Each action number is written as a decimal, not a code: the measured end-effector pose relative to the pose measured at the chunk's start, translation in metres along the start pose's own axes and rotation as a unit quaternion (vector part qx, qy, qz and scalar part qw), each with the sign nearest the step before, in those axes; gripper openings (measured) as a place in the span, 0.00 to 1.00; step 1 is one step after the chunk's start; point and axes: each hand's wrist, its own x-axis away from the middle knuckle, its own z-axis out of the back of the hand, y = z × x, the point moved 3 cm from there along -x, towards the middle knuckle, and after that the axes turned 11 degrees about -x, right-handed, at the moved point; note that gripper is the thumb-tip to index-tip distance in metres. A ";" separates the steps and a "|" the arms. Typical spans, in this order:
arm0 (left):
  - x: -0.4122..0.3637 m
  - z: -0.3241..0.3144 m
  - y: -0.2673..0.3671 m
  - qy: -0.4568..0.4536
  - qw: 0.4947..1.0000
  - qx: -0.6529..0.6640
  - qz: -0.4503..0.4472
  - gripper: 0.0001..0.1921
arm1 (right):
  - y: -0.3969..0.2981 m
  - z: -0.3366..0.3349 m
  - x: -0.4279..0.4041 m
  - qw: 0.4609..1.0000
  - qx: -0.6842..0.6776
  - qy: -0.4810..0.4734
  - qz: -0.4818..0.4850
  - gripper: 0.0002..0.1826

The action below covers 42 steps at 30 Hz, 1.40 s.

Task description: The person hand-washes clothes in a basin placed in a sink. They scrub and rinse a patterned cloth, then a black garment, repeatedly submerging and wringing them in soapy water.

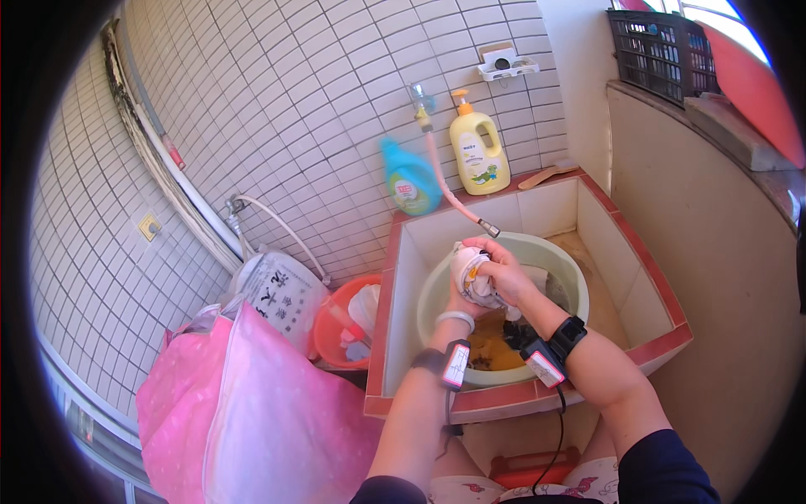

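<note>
Bunched white printed cloth [471,272] is held between both hands above a pale green basin [576,286]. My right hand [509,277] grips the cloth from the right, with its fingers over the top. Below and to the left, my left hand [465,301] is closed around the lower side, partly hidden by the cloth. Brownish water [497,346] fills the basin's lower part, and more fabric [536,277] lies at its far side. The basin rests inside a tiled sink [403,283] with a red-tiled rim. Each forearm wears a strapped device.
A pink hose [444,183] hangs from the faucet [420,104] over the basin. Blue [409,183] and yellow [480,154] detergent bottles stand on the back rim beside a wooden brush [548,176]. Left of the sink are an orange bucket [324,331] and a pink cover [277,416].
</note>
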 end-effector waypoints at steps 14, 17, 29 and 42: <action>-0.010 0.028 -0.014 0.125 0.974 -0.134 -0.135 0.18 | 0.003 -0.011 0.008 0.706 0.623 0.025 0.336 0.20; -0.003 0.002 -0.014 0.143 0.923 -0.307 -0.183 0.17 | 0.006 0.012 0.003 0.831 0.475 0.090 0.276 0.19; 0.009 -0.029 0.031 0.236 0.919 -0.218 -0.227 0.15 | -0.005 0.101 -0.007 0.866 0.454 0.203 0.054 0.23; 0.002 0.028 0.006 0.112 0.449 -0.884 0.069 0.34 | 0.008 0.133 0.009 0.668 0.719 -0.011 -0.191 0.30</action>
